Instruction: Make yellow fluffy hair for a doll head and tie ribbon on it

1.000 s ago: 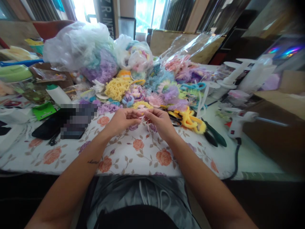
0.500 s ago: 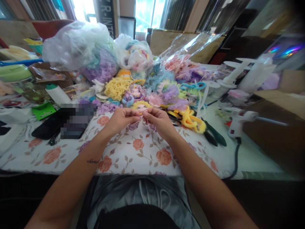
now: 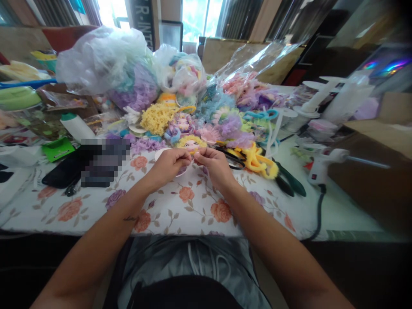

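My left hand [image 3: 170, 166] is closed, its fingers curled and pinched just in front of a doll face with yellow curly hair [image 3: 190, 143]. Opposite it, thumb and fingertips of my right hand [image 3: 214, 165] are pressed together. Both hold a thin pale ribbon [image 3: 183, 172], which shows as a loop below my left hand. Most of the ribbon is hidden by the fingers, and a small gap parts the fingertips. Behind the left knuckles a white curved edge [image 3: 160, 153] peeks out; I cannot tell what it belongs to.
Black-handled scissors [image 3: 236, 161], yellow fuzzy stems [image 3: 257, 161] and dark green pliers [image 3: 291, 180] lie to the right, with a glue gun [image 3: 325, 165] beyond. Fluffy yarn [image 3: 157, 119] and plastic bags [image 3: 103, 60] pile up behind. A dark phone [image 3: 61, 169] lies left on the floral tablecloth [image 3: 186, 210].
My fingertips have come slightly apart, and my left hand's fingers have curled in more. The ribbon loop by my right hand no longer shows; a white curved edge now appears behind my left hand.
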Available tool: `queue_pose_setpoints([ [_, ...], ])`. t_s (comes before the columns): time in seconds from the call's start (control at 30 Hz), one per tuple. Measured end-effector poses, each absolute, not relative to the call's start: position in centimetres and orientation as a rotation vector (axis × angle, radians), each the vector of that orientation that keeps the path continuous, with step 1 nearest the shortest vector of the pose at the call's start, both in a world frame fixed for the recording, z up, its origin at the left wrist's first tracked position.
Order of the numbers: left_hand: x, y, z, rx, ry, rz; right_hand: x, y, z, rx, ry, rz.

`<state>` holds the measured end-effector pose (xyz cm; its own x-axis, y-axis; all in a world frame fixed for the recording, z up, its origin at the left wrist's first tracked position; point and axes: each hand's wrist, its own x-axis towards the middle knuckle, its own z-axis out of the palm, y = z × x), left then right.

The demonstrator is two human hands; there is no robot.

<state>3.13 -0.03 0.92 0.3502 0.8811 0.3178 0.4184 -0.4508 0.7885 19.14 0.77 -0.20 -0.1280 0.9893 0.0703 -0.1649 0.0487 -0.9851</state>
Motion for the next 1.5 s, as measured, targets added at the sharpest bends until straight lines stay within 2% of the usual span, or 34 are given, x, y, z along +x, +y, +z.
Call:
queue_pose_setpoints([
  [0.27, 3.6, 0.3, 0.6, 1.985, 1.099, 0.986, 19.0, 1.0, -0.6, -1.003, -1.038, 1.393],
  [0.6, 3.2, 0.4, 0.4, 1.39, 0.987, 1.146, 19.5, 1.5, -0.4, -0.928, -1.239, 1.333],
  [0.83, 2.8, 0.1, 0.6, 1.505, 0.954, 1.033, 19.2, 1.0, -0.2, -0.907, -1.324, 1.286],
  [1.03, 2.9, 0.2, 0.7, 1.347, 1.079, 1.169, 19.2, 0.9, -0.2, -0.902, -1.337, 1.318],
  [1.3, 3.5, 0.0, 0.5, 1.164, 1.06, 1.322, 19.0, 0.6, 0.0, -0.958, -1.675, 1.093],
  [1.5, 3.5, 0.0, 0.5, 1.218, 1.052, 1.349, 18.9, 0.4, 0.0, -0.941, -1.515, 1.221],
])
